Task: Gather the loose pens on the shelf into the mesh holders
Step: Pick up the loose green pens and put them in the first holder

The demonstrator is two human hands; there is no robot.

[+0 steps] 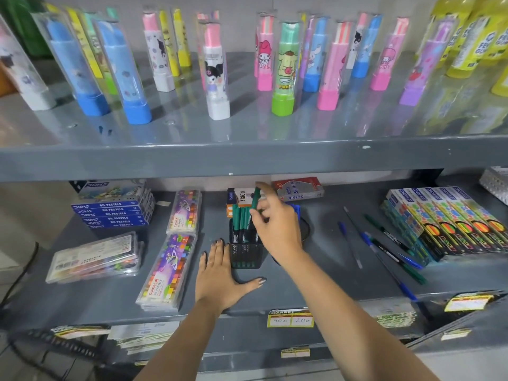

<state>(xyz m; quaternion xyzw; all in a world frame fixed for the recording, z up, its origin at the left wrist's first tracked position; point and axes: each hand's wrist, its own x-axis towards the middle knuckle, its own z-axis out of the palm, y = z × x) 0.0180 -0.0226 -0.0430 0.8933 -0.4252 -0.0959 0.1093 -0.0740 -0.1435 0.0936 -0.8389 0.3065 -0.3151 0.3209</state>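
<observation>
A black mesh holder (245, 255) stands mid-shelf with several green pens upright in it. My right hand (277, 229) hovers over it, fingers pinched on a green pen (256, 198) that points up above the holder. My left hand (222, 276) lies flat on the shelf, fingers apart, touching the holder's left side. A second holder with blue pens (295, 210) is mostly hidden behind my right hand. Loose blue pens (384, 259) and green pens (390, 237) lie scattered on the shelf to the right.
Oil pastel boxes (112, 213) and pastel packs (167, 270) lie at the left. Colour pencil boxes (445, 218) are stacked at the right, small cartons (299, 189) at the back. The upper shelf (247, 152) overhangs closely, holding upright cartoon-print tubes (217, 67).
</observation>
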